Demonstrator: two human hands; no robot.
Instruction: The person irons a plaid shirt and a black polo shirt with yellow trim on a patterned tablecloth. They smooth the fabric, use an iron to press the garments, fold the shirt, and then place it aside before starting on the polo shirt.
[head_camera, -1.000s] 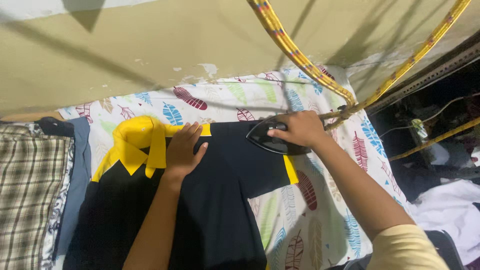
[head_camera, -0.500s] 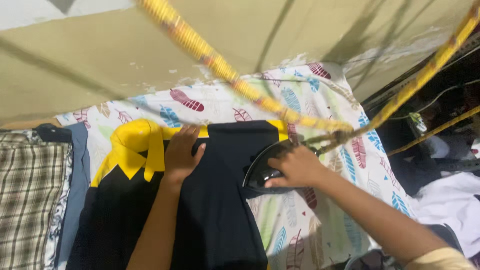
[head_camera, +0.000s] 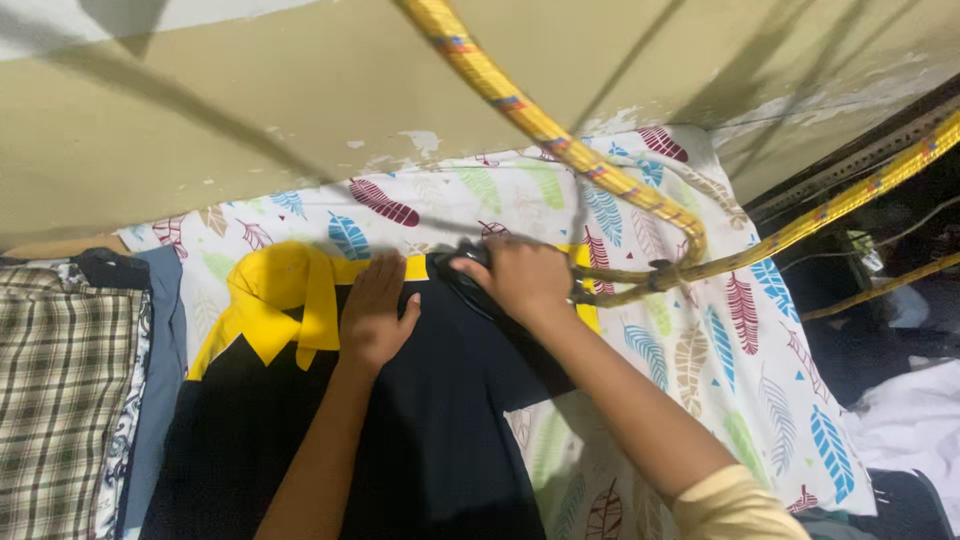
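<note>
— Where the bench begins on the left, what lies there?

— Folded clothes: a green plaid cloth (head_camera: 50, 400) at the left edge, with a grey-blue garment (head_camera: 158, 380) just beside it.

— And next to those?

— A dark navy shirt (head_camera: 440, 440) with a yellow collar (head_camera: 280, 300) is spread flat on a white sheet printed with coloured leaves (head_camera: 700, 350). The collar points toward the far wall.

— What is the left hand doing?

— That left hand (head_camera: 375, 315) lies open, palm down, fingers together and stretched out, pressing the navy cloth just right of the collar. It grips nothing.

— And the other one?

— To its right, the right hand (head_camera: 520, 275) is closed around the handle of a dark iron (head_camera: 462, 282), which sits on the shirt's far edge by the yellow trim. Most of the iron is hidden under the fingers. The two hands are near each other but not touching.

— Whose sleeve is that?

— The same person's: a pale yellow sleeve (head_camera: 735, 505) covers the right arm at the near edge.

— What crosses overhead?

— A yellow braided rope (head_camera: 530, 115) runs from the far top toward the right, meeting more rope near the right hand. Further right, beyond the bench, it is dark, with a white cloth (head_camera: 905, 420) lying low.
</note>
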